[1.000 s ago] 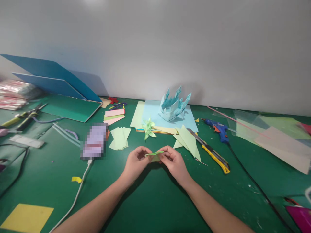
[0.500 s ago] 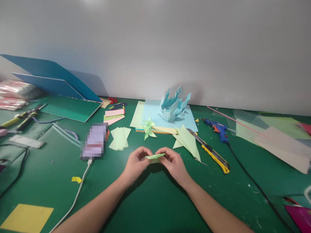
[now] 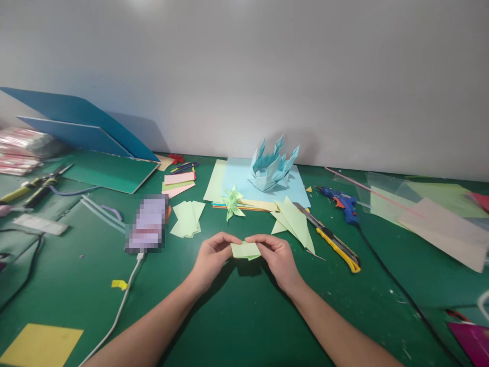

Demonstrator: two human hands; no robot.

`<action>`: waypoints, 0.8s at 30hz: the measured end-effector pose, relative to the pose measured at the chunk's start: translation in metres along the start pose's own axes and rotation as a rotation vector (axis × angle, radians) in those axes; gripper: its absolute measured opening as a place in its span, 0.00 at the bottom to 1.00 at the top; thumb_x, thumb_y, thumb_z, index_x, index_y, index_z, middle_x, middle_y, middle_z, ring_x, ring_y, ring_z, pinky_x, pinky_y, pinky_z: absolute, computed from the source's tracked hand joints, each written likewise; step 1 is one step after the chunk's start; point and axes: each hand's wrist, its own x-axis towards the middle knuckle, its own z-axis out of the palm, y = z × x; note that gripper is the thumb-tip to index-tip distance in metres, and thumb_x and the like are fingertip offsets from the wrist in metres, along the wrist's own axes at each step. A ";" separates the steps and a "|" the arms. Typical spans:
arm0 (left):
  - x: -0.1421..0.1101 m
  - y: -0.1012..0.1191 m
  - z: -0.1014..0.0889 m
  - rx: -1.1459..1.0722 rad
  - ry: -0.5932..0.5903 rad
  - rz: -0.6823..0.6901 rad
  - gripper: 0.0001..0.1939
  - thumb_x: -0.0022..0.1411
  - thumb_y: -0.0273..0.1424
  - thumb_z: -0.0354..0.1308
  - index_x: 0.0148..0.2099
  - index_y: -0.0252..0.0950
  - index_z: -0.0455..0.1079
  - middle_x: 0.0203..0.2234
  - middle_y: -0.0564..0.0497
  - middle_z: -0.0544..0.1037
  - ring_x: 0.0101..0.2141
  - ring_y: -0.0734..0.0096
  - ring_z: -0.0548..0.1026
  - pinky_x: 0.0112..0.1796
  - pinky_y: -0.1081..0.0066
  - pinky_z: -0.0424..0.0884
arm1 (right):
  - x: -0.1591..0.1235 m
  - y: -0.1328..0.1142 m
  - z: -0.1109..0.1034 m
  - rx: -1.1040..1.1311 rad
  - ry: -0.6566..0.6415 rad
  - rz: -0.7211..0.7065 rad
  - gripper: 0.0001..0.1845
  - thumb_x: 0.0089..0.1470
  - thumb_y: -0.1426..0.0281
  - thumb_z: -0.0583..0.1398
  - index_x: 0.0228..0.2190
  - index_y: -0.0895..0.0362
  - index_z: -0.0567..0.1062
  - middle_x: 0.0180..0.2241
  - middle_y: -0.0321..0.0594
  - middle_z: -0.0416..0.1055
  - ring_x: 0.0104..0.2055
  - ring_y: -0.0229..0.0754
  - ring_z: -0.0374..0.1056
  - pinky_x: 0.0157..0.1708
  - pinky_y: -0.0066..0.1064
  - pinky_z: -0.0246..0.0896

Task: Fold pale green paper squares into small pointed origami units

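Observation:
A small folded piece of light green paper (image 3: 245, 250) is pinched between my two hands, a little above the green table. My left hand (image 3: 214, 260) grips its left end with thumb and fingers. The right end is held the same way by my right hand (image 3: 279, 259). Just beyond lies a green paper flower (image 3: 233, 203) with pointed petals. Left of it is a loose stack of light green paper pieces (image 3: 188, 219); to the right are larger green paper offcuts (image 3: 293, 224).
A blue folded-paper basket shape (image 3: 270, 171) stands on paper sheets at the back. Rightward lie a yellow utility knife (image 3: 336, 247) and a blue glue gun (image 3: 346, 205) with its cord. A phone (image 3: 148, 224) on a white cable and a yellow paper square (image 3: 42, 344) are on the left.
The green paper has turned in my fingers: it showed a narrow edge and now shows a flat face towards me. Both hands stay in nearly the same place.

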 end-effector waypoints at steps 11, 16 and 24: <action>0.002 0.002 -0.007 -0.122 -0.109 -0.097 0.14 0.39 0.34 0.70 0.31 0.33 0.76 0.28 0.48 0.78 0.28 0.73 0.73 0.36 0.71 0.70 | 0.002 -0.004 -0.003 0.094 0.021 0.065 0.06 0.38 0.67 0.63 0.22 0.53 0.80 0.19 0.34 0.73 0.20 0.36 0.62 0.23 0.28 0.59; 0.005 -0.001 -0.011 -0.089 -0.087 -0.120 0.15 0.37 0.34 0.71 0.30 0.32 0.76 0.25 0.49 0.78 0.25 0.74 0.72 0.34 0.71 0.70 | 0.002 -0.005 -0.003 0.094 0.005 0.056 0.06 0.38 0.66 0.63 0.22 0.53 0.80 0.20 0.34 0.74 0.20 0.35 0.63 0.23 0.28 0.59; 0.002 0.003 -0.004 0.061 0.008 -0.045 0.04 0.39 0.26 0.63 0.24 0.34 0.75 0.15 0.55 0.72 0.20 0.76 0.68 0.26 0.74 0.65 | 0.001 -0.002 -0.002 0.029 0.011 0.032 0.07 0.39 0.69 0.61 0.22 0.53 0.80 0.22 0.35 0.75 0.20 0.35 0.62 0.23 0.28 0.59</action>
